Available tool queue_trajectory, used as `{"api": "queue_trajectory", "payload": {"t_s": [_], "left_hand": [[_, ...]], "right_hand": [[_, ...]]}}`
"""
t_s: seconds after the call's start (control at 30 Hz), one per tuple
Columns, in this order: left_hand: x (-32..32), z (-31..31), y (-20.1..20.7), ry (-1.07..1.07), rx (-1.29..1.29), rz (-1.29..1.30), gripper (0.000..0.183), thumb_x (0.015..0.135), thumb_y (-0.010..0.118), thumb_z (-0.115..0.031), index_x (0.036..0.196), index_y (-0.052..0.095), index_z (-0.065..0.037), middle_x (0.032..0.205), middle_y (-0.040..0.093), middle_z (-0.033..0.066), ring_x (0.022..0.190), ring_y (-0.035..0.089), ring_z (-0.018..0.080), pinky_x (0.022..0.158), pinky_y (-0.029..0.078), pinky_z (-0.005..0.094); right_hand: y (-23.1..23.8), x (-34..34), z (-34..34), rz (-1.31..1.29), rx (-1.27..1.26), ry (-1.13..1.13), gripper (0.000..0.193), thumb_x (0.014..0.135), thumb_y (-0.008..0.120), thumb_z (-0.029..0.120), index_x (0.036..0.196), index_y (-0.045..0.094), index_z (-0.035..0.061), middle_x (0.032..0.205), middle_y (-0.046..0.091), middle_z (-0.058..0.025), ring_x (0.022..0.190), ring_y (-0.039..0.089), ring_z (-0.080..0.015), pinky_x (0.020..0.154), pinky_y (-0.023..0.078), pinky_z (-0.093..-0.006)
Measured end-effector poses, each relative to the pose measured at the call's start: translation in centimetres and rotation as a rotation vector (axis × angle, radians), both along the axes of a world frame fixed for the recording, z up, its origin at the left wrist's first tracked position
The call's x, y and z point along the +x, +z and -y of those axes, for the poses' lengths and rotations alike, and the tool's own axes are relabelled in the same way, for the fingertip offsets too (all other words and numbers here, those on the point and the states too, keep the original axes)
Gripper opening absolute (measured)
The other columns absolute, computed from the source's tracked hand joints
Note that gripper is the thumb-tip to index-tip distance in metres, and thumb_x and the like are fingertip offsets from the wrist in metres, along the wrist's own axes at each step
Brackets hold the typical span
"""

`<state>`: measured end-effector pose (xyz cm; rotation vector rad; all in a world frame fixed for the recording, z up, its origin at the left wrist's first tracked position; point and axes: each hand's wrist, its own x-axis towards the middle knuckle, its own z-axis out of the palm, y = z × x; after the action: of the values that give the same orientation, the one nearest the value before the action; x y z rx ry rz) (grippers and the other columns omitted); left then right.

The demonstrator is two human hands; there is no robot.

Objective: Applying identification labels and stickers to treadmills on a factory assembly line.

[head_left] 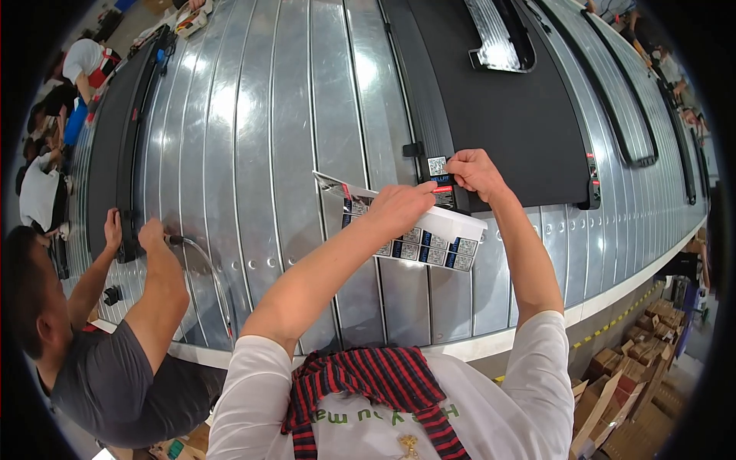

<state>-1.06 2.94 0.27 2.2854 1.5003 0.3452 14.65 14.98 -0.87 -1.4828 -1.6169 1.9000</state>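
Observation:
My left hand (402, 207) is closed on a white sheet of labels (446, 256) that carries rows of small black-and-blue stickers with square codes. The sheet's left corner curls up. Beyond it, at the near end of a black side rail (431, 115), is a label (438, 169) with a square code, a blue strip and a red bar. My right hand (477, 173) pinches this label's right edge, and my left fingertips reach its lower part. Whether the label is stuck down all over I cannot tell. The rail borders a flat treadmill with a black belt (506, 115).
The treadmill lies on a metal slatted conveyor (284, 153). To my left a co-worker in a dark shirt (130, 383) handles another black treadmill (115, 146), beside a hose (203, 257). More frames (613, 84) lie right; cardboard boxes (640, 368) stand on the floor.

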Motion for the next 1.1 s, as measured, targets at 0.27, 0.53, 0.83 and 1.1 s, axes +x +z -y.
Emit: {"api": "queue_trajectory", "payload": {"t_s": [0.27, 0.53, 0.83, 1.1], "left_hand": [[0.4, -0.2, 0.4, 0.021, -0.042, -0.075, 0.008, 0.072, 0.049, -0.006, 0.073, 0.056, -0.004, 0.107, 0.052, 0.0083, 0.076, 0.059, 0.0291, 0.060, 0.047, 0.0386], [0.7, 0.1, 0.2, 0.021, -0.045, -0.097, 0.010, 0.070, 0.051, -0.005, 0.075, 0.060, -0.005, 0.109, 0.052, 0.0082, 0.076, 0.060, 0.0281, 0.062, 0.048, 0.0377], [-1.0, 3.0, 0.5, -0.040, -0.070, -0.020, 0.007, 0.071, 0.049, -0.006, 0.077, 0.053, -0.005, 0.097, 0.057, 0.0117, 0.076, 0.058, 0.0327, 0.063, 0.046, 0.0423], [-3.6, 16.2, 3.8, -0.102, -0.221, 0.088, 0.005, 0.072, 0.047, -0.011, 0.075, 0.050, -0.009, 0.064, 0.055, 0.0112, 0.064, 0.056, 0.0337, 0.053, 0.044, 0.0440]], "right_hand": [[0.3, -0.5, 0.2, 0.057, 0.062, -0.029, 0.009, 0.069, 0.057, 0.007, 0.068, 0.056, -0.0019, 0.049, 0.048, -0.0022, 0.038, 0.038, -0.0067, 0.035, 0.027, -0.0215], [-0.4, -1.2, 0.7, 0.289, 0.375, 0.078, 0.011, 0.067, 0.058, 0.010, 0.067, 0.059, -0.0008, 0.053, 0.054, -0.0091, 0.048, 0.053, -0.0165, 0.045, 0.041, -0.0286], [0.8, -2.8, 2.9, 0.759, 1.005, 0.216, 0.012, 0.068, 0.054, 0.008, 0.078, 0.048, 0.0045, 0.077, 0.059, -0.0136, 0.075, 0.058, -0.0312, 0.063, 0.047, -0.0410], [-2.1, -2.5, 9.3, 0.651, 1.477, 0.357, 0.011, 0.072, 0.047, 0.007, 0.082, 0.050, 0.0042, 0.086, 0.056, -0.0116, 0.084, 0.054, -0.0246, 0.073, 0.041, -0.0358]]}}
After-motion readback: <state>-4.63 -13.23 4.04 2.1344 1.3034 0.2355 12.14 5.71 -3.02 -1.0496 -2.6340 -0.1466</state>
